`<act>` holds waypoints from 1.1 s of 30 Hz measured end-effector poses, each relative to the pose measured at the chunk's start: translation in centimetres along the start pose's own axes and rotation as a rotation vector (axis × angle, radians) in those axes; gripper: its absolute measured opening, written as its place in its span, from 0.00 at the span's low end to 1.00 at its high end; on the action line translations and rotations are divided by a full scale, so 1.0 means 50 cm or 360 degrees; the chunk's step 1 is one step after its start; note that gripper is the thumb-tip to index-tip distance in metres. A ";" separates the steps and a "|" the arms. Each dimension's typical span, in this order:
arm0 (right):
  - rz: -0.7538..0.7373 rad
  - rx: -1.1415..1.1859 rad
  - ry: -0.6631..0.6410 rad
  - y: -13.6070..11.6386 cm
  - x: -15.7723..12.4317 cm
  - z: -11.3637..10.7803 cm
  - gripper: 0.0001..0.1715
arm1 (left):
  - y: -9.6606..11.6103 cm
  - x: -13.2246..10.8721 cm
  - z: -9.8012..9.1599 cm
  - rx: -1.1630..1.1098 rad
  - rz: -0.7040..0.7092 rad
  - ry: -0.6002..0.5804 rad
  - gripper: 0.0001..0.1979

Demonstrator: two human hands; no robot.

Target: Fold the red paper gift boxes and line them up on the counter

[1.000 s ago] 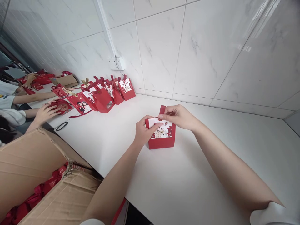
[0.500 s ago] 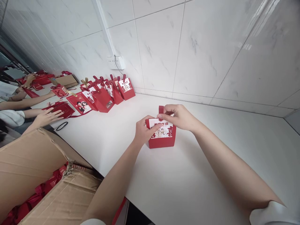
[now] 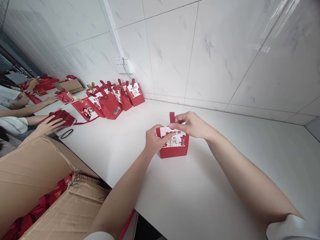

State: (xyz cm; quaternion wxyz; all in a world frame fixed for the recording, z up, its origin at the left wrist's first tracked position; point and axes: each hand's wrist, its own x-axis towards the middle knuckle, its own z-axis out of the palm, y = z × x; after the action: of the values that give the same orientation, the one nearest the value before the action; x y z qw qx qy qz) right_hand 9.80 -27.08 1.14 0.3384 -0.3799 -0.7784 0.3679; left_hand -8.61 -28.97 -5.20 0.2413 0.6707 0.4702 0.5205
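A red gift box (image 3: 173, 152) with a white printed card on its front stands upright on the white table, between my hands. My left hand (image 3: 155, 141) grips its left upper side, the thumb laid across the card. At the box's top, my right hand (image 3: 188, 125) pinches the base of a red ribbon loop (image 3: 172, 117) that sticks up. The right fingertips are partly hidden behind the box's top edge.
Several finished-looking red gift boxes (image 3: 112, 106) stand by the wall at left. A large cardboard box (image 3: 57, 206) holding red ribboned items is at lower left. Other people's hands (image 3: 51, 126) handle red boxes at far left. A black ring (image 3: 67, 133) lies near the table edge.
The ribbon loop stands slightly taller above my right fingers. Both hands stay on the box. At left, another person's hand has shifted on a red box.
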 end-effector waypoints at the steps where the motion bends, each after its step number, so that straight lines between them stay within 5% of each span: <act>1: 0.0027 0.0043 -0.0013 0.002 0.000 0.001 0.22 | -0.001 -0.001 0.000 0.0009 0.0011 0.0000 0.17; 8: 0.0059 0.0426 -0.0088 0.024 0.008 -0.013 0.20 | -0.008 0.015 -0.011 -0.0096 -0.0060 0.0171 0.17; 11: -0.0063 0.0389 0.0066 0.063 0.018 -0.015 0.20 | -0.027 0.027 -0.019 -0.0101 -0.0087 0.0156 0.20; 15: -0.0126 0.0599 0.0375 0.152 0.036 0.033 0.21 | -0.066 0.038 -0.023 -0.0190 -0.0273 -0.0034 0.23; 18: 0.0039 0.0850 0.0487 0.212 0.041 0.086 0.25 | -0.092 0.044 -0.023 -0.0354 -0.0464 -0.0212 0.24; 22: 0.0173 0.0960 0.0566 0.247 0.039 0.115 0.25 | -0.125 0.050 -0.016 -0.0381 -0.0650 -0.0154 0.25; 27: 0.0313 0.0893 0.0343 0.244 0.038 0.107 0.24 | -0.151 0.055 -0.006 -0.0179 -0.0748 0.0106 0.25; 33: 0.0252 0.0826 0.0266 0.238 0.033 0.106 0.27 | -0.147 0.060 -0.009 -0.0341 -0.0659 -0.0167 0.29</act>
State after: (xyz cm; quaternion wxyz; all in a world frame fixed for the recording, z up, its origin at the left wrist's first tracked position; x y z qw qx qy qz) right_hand 8.81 -22.11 -10.99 0.4577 -0.3692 -0.5953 0.5475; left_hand -11.77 -23.15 -9.62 0.4368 0.5567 0.5265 0.4713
